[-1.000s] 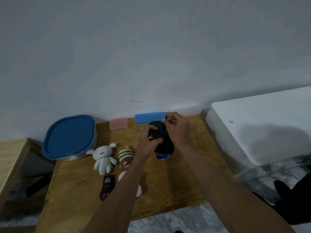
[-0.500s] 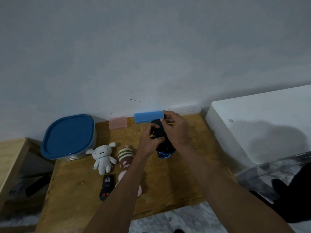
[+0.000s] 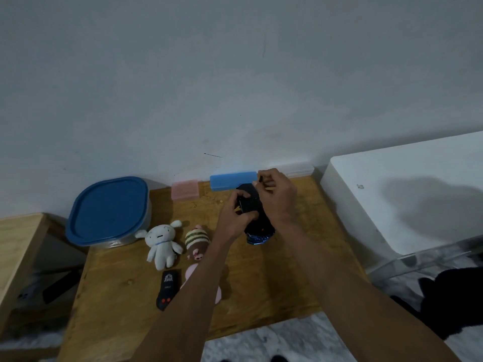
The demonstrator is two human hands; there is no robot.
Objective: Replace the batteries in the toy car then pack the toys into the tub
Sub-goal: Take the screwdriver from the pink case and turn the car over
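The black toy car (image 3: 257, 232), blue at its near end, is held underside up above the wooden table (image 3: 261, 288). My left hand (image 3: 235, 215) grips its left side, thumb across the underside. My right hand (image 3: 278, 197) is over the car's far end and pinches a small dark piece (image 3: 259, 178) between thumb and fingertips; I cannot tell what the piece is. The tub (image 3: 109, 211), shut with a blue lid, stands at the table's back left. A white plush (image 3: 163, 244), a striped plush (image 3: 197, 242) and a pink plush (image 3: 218, 292), partly hidden under my left forearm, lie in front.
A black remote (image 3: 168, 288) lies near the plushes. A pink box (image 3: 184, 189), a blue box (image 3: 230, 180) and a clear box (image 3: 300, 169) line the wall. A white cabinet (image 3: 392, 194) stands right of the table; a lower wooden surface (image 3: 18, 244) sits left.
My right hand's fingertips lifted slightly off the car's far end with the small dark piece pinched. My left hand kept its grip on the car.
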